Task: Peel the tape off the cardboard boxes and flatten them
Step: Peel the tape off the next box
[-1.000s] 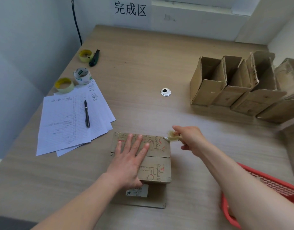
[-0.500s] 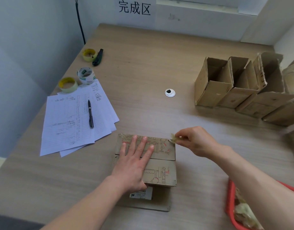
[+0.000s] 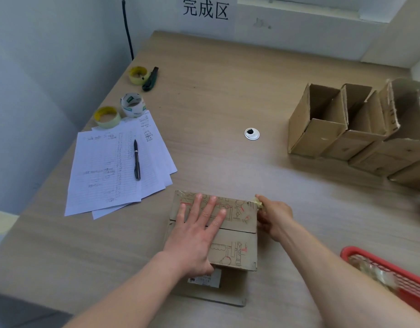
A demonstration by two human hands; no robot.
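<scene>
Head view: wooden desk (image 3: pixel 227 95), wall sign (image 3: pixel 205 10), corner

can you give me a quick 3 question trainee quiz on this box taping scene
1. True or false: the left hand lies flat on top of the printed cardboard box.
2. What do the right hand fingers pinch at the box's far right corner? A) the pen B) a bit of tape C) a sheet of paper
3. How many tape rolls stand by the papers and the green knife?

Key: 1 true; 2 B; 3 three.
</scene>
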